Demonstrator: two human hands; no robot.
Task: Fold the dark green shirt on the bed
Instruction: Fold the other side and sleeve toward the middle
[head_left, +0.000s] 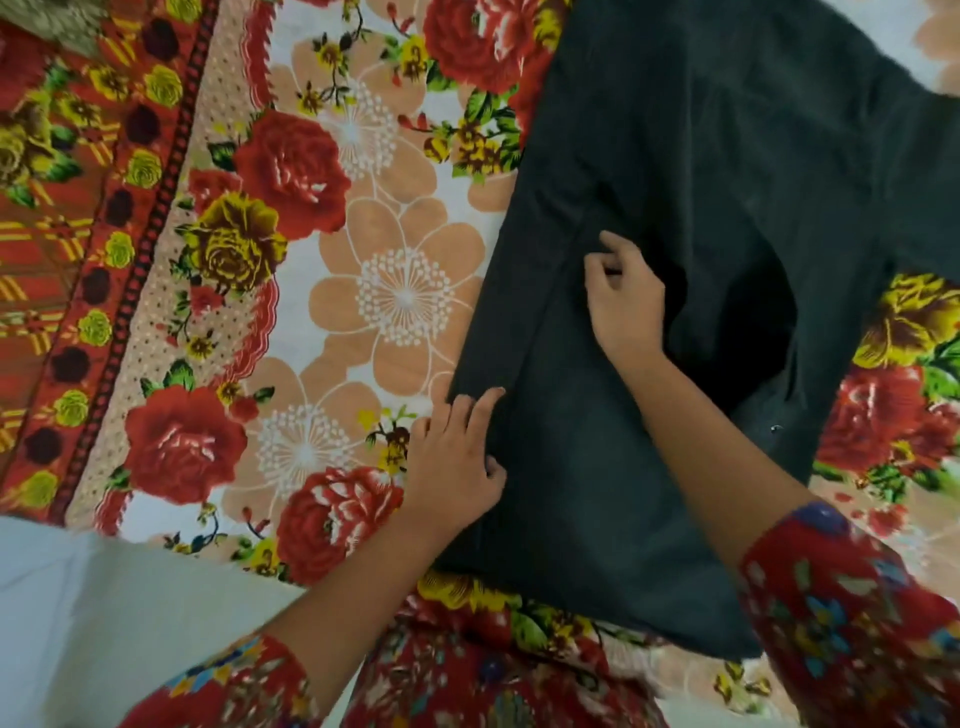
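Note:
The dark green shirt (691, 156) lies spread on the floral bedspread (363, 270), filling the right half of the view. A narrow strip along its left side lies folded over the body, with a straight crease running up from the near left. My left hand (457, 457) rests at the shirt's near left edge, fingers pressed on the end of that folded strip. My right hand (623, 296) sits higher on the shirt beside the crease, thumb and fingers curled and pinching the cloth. A dark shadowed hollow in the fabric lies just right of my right hand.
The bedspread carries red roses and peach flowers, with a red patterned border (78, 234) at the left. The bed's near edge and a pale floor (104, 623) show at the bottom left. My red floral sleeves frame the bottom of the view.

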